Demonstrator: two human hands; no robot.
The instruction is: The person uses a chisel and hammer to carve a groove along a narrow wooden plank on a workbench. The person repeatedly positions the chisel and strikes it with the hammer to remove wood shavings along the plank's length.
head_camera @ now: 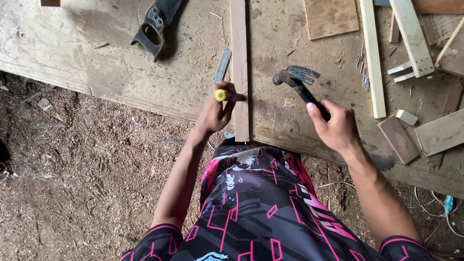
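Here, seen from above, a person leans over a worn plywood bench (121, 72). The left hand (216, 112) is closed round a yellow-capped chisel (221, 94), its tip set against a long wood strip (239, 67) that lies lengthwise on the bench. The right hand (336, 126) grips the dark handle of a claw hammer (296, 77) — its head is just right of the strip. A metal ruler (222, 65) lies left of the strip. A handsaw (157, 26) rests farther off — offcuts (411, 121) lie to the right.

Wooden strip (239, 67) on the workbench (121, 72), handsaw (155, 26) to its left, hammer (299, 84) just right.
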